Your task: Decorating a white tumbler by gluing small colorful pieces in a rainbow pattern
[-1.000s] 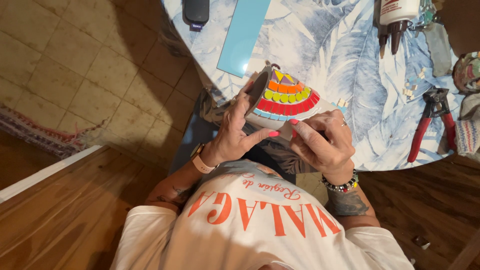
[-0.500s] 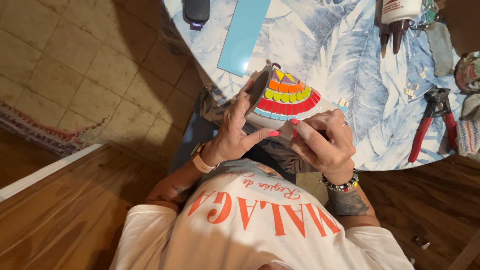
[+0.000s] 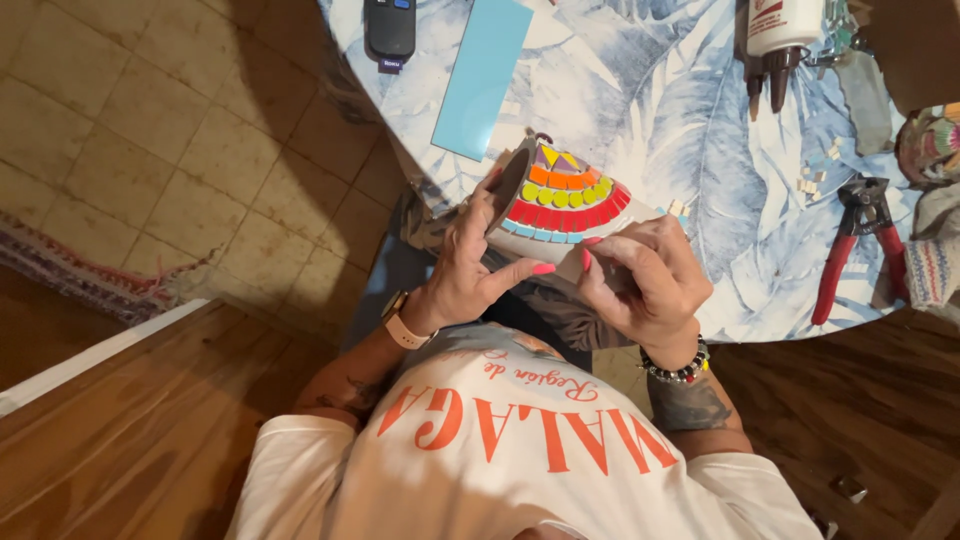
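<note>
Centre of frame: mosaic pot (image 3: 560, 200) tilted, at table (image 3: 700, 250) edge. Left hand (image 3: 470, 265) grips rim side; right hand (image 3: 640, 275) clasps base, thumb pressing lower row. Upper bands tiled: orange, yellow, red, blue. Bare clay below remains. Red nippers (image 3: 850, 245) right, idle.

Glue bottle (image 3: 783, 30) top cut off

Mosaic pot (image 3: 560, 200) slightly more upturned
</note>
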